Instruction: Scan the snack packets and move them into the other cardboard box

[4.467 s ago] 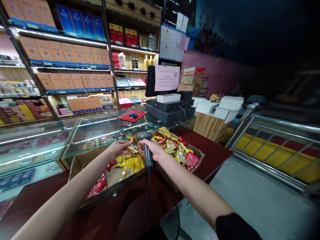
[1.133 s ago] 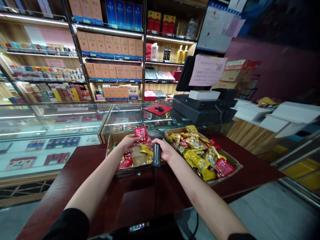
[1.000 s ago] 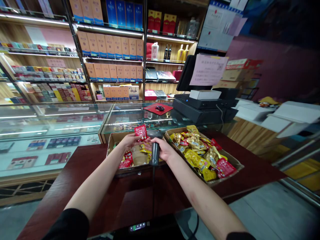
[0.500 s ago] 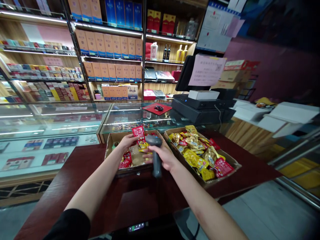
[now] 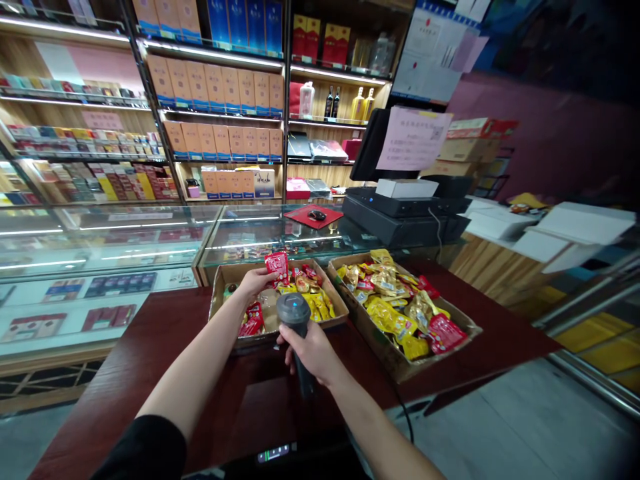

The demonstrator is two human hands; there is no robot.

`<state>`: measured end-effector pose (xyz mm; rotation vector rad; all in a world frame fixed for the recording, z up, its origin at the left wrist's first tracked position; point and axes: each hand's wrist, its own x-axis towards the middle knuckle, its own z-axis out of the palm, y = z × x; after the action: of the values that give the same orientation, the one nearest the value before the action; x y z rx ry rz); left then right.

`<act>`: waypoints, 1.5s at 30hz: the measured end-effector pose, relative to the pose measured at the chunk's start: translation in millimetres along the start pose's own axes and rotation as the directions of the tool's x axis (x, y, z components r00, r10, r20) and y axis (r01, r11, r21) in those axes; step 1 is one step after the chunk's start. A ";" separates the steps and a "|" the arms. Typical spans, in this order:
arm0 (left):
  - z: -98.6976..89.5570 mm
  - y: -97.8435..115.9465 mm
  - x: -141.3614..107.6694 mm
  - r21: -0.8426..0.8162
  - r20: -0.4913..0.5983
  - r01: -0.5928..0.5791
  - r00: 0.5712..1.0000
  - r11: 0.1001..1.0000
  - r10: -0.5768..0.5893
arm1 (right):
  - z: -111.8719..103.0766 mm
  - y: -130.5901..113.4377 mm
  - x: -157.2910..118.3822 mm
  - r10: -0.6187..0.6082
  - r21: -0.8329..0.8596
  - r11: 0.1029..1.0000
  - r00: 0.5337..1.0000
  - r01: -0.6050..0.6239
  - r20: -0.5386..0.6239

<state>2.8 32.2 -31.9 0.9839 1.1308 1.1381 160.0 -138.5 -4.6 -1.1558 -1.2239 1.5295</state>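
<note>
My left hand (image 5: 256,283) pinches a red snack packet (image 5: 278,265), raised above the left cardboard tray (image 5: 334,323). Wrapped round the handle of a dark grey barcode scanner (image 5: 294,311) is my right hand (image 5: 311,349), in front of that tray's near edge. The scanner stands roughly upright, its head up, and a small blue light shows on top. Inside the left tray lie red packets (image 5: 253,321) at the left and yellow packets (image 5: 320,307) at the right. To the right, a second cardboard tray (image 5: 369,335) is heaped with gold, yellow and red packets.
Both trays rest on a dark red wooden table (image 5: 200,387). Behind it runs a glass display counter (image 5: 250,233) with a mouse (image 5: 317,215) on a red pad and a monitor (image 5: 371,147). A black cable (image 5: 407,413) hangs at the table's front edge. Stocked shelves line the wall.
My right hand has brought the scanner down and left, toward me, away from above the left tray. The yellow packets there show more fully. My left hand keeps the red packet in nearly the same place.
</note>
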 end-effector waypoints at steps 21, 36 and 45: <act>2.6 4.1 -0.1 -0.170 0.077 -0.076 0.993 0.982 0.090 | 7.1 -8.7 11.8 -0.057 -0.025 0.998 0.998 0.056 -0.030; 0.1 5.7 -5.1 -0.090 0.111 -0.079 0.990 0.993 0.089 | -16.0 -40.7 38.7 -0.079 0.238 0.966 0.990 0.106 -0.119; -3.1 29.3 -21.3 -0.153 0.140 0.035 0.990 0.988 -0.014 | -51.7 -77.3 127.6 0.297 0.392 0.863 0.947 -0.320 0.120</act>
<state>-6.1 16.1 -0.5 0.9108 0.9262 1.1032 186.9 8.3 46.9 -1.0645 -0.7169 1.9569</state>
